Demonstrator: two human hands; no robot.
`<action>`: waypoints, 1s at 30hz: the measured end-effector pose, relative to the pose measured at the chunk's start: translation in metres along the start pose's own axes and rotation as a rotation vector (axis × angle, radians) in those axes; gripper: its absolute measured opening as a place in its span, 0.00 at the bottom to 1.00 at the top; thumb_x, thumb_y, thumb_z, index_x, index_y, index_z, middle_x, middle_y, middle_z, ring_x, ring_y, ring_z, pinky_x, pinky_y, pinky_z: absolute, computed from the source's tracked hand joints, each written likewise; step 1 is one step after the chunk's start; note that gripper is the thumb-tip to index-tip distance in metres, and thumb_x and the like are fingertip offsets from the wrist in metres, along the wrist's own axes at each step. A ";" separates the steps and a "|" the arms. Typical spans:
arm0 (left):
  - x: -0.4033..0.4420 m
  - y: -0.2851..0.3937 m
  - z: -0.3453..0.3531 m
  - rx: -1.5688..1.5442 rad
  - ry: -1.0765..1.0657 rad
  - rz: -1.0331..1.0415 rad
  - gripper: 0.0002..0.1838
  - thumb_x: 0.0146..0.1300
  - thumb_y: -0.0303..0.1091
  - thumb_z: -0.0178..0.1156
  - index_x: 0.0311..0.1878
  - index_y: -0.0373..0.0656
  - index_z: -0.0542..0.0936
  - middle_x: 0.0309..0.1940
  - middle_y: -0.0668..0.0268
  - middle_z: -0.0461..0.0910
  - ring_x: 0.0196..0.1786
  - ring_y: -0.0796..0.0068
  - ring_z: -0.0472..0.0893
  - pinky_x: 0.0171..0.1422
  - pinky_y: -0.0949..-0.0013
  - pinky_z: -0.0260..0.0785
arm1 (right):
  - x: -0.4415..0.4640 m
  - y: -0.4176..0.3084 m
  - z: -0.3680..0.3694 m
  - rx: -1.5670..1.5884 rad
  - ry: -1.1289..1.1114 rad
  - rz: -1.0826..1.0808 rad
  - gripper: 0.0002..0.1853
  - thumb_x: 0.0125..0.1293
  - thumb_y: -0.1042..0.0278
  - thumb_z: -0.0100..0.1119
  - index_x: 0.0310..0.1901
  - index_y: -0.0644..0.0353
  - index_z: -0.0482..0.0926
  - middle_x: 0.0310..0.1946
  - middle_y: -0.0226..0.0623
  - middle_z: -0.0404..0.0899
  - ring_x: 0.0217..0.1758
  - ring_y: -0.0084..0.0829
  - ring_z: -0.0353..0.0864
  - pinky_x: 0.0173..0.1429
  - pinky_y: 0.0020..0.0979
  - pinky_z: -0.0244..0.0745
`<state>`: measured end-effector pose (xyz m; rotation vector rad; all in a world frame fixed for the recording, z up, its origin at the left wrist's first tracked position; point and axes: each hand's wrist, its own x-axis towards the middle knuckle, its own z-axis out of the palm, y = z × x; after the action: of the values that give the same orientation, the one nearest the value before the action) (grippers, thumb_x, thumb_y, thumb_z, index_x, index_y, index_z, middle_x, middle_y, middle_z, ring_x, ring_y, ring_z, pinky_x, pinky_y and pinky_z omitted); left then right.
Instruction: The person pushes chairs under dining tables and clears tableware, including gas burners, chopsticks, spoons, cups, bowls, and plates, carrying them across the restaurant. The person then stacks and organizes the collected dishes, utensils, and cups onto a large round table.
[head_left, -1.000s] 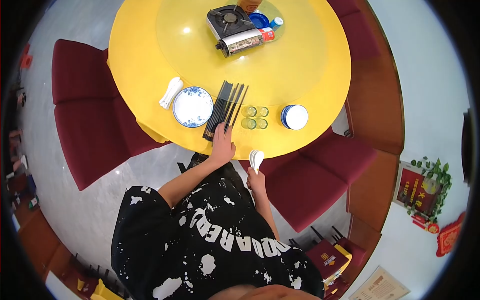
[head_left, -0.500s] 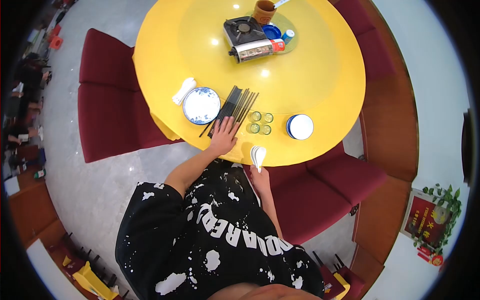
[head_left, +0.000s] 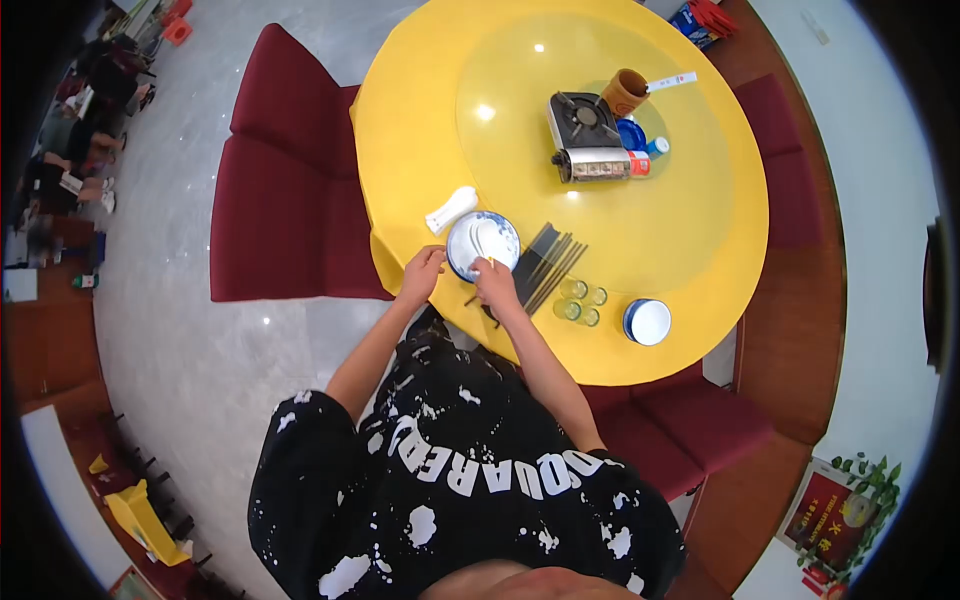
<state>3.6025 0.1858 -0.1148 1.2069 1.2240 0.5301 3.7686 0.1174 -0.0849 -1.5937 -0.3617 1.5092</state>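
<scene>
My right hand (head_left: 494, 284) is closed on the handles of white spoons (head_left: 489, 238), whose bowls lie over the blue-patterned white plates (head_left: 462, 238). At the left edge of the plates is my left hand (head_left: 424, 272), its fingers curled close to the rim; whether it grips anything is too small to tell. More white spoons (head_left: 452, 210) lie on the yellow table (head_left: 410, 110) beyond the plates. Black chopsticks (head_left: 558, 270) are spread to the right of the plates, partly behind my right hand.
Several small glasses (head_left: 581, 302) and a stack of bowls (head_left: 650, 322) stand to the right. Farther back are a portable stove (head_left: 586, 120), a brown container (head_left: 626, 92) and a blue ashtray (head_left: 630, 134). Dark red chairs (head_left: 268, 220) flank the table.
The view has swung left. My right hand has carried the spoons from the table's front edge to over the plates. My left hand has left the chopsticks and come to the plates' left side.
</scene>
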 end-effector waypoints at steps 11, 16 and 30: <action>0.114 0.017 -0.107 -0.797 -0.576 -0.499 0.22 0.76 0.52 0.48 0.49 0.40 0.77 0.23 0.67 0.76 0.27 0.72 0.76 0.35 0.63 0.72 | 0.101 -0.049 0.133 0.494 -0.328 0.290 0.04 0.71 0.68 0.53 0.37 0.51 0.68 0.19 0.21 0.64 0.18 0.18 0.62 0.20 0.22 0.54; 0.120 0.026 -0.114 -0.574 -0.803 -0.419 0.22 0.76 0.47 0.50 0.56 0.35 0.77 0.29 0.62 0.82 0.29 0.69 0.81 0.39 0.60 0.77 | 0.084 -0.047 0.123 0.269 -0.381 0.271 0.33 0.68 0.67 0.60 0.63 0.59 0.47 0.23 0.30 0.72 0.23 0.23 0.75 0.25 0.25 0.66; 0.194 0.036 -0.075 0.780 -0.206 0.181 0.20 0.64 0.43 0.62 0.40 0.30 0.81 0.36 0.41 0.83 0.42 0.42 0.83 0.49 0.51 0.74 | -0.045 -0.047 0.064 0.300 0.143 0.138 0.19 0.71 0.53 0.57 0.52 0.59 0.77 0.41 0.40 0.84 0.41 0.30 0.83 0.46 0.32 0.77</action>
<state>3.6077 0.3931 -0.1545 1.9870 1.1791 0.0284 3.7174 0.1364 -0.0121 -1.4970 0.0553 1.4628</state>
